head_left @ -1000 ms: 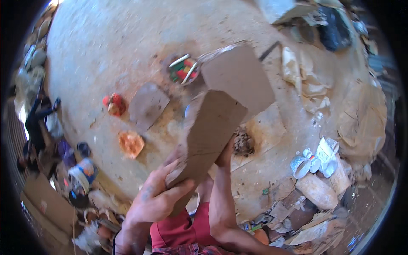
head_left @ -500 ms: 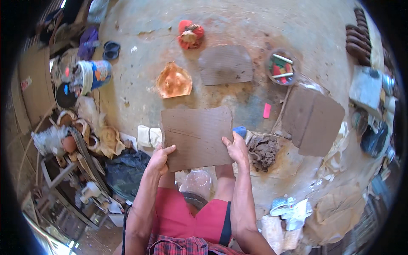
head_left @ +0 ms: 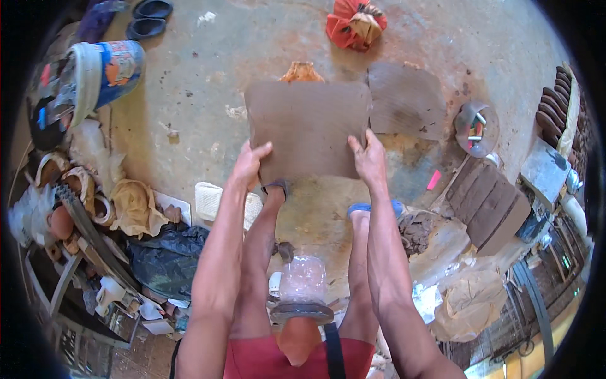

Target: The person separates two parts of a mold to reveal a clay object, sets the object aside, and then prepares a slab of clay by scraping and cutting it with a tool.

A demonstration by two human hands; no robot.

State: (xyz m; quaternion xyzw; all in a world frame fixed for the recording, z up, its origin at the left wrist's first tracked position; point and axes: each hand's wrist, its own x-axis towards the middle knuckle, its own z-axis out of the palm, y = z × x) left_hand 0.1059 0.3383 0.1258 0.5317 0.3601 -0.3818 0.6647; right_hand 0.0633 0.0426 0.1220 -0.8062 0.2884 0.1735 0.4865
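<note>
Holding a flat brown clay slab (head_left: 307,129) out over the concrete floor (head_left: 208,69), w/ left hand (head_left: 250,163) gripping its lower-left edge, right hand (head_left: 369,159) the lower-right. Far edge unsupported; we judge it could sag or tear there. A second slab (head_left: 406,100) lies just beside on the right, an orange lump (head_left: 302,71) behind: we risk overlapping either if lowered off-line.

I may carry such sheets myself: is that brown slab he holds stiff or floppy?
The brown slab probably bends: its edges look wavy and rounded. Both the left hand and right hand grip its near edge, suggesting it needs support and may tear or sag.
</note>
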